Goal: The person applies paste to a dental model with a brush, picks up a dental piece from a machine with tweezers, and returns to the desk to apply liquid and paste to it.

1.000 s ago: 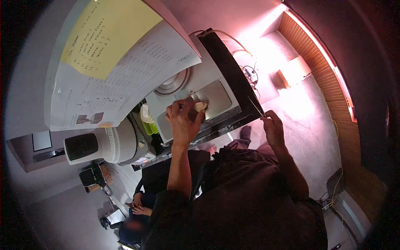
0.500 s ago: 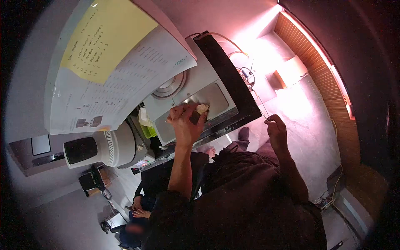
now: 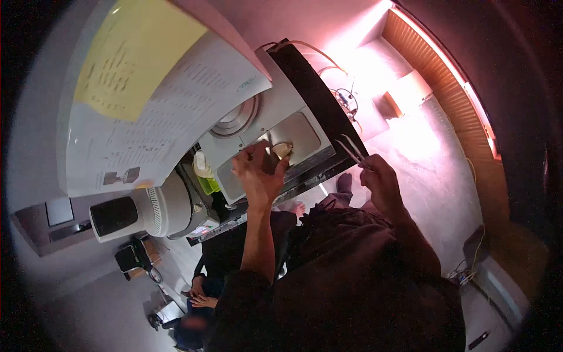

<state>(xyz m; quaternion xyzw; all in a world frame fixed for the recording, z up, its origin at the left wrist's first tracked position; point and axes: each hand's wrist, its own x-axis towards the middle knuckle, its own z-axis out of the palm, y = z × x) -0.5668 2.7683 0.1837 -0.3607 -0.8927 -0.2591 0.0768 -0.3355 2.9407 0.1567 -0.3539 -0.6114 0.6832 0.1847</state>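
My left hand [image 3: 259,180] is over the metal tray surface of a white machine [image 3: 274,97], its fingers and thumb apart. Just beyond the thumb and fingertips, a small pale, rounded piece [image 3: 282,150] sits on the shiny metal tray [image 3: 305,132]. Tweezers [image 3: 353,151] are gripped in my right hand [image 3: 381,180], their two prongs spread and pointing up and left, across the black counter edge. Part of the tray is hidden behind my left hand.
Printed sheets [image 3: 193,94] with a yellow handwritten note [image 3: 126,64] hang at upper left. A round metal platform [image 3: 237,120] is beside the tray. A green container [image 3: 208,185] and a grey-white device [image 3: 146,211] stand left. Another person's hands [image 3: 202,296] rest at lower left.
My right hand has moved left with the tweezers, which now tilt toward the tray. My left fingers have spread from the pale piece, now slightly lower in view.
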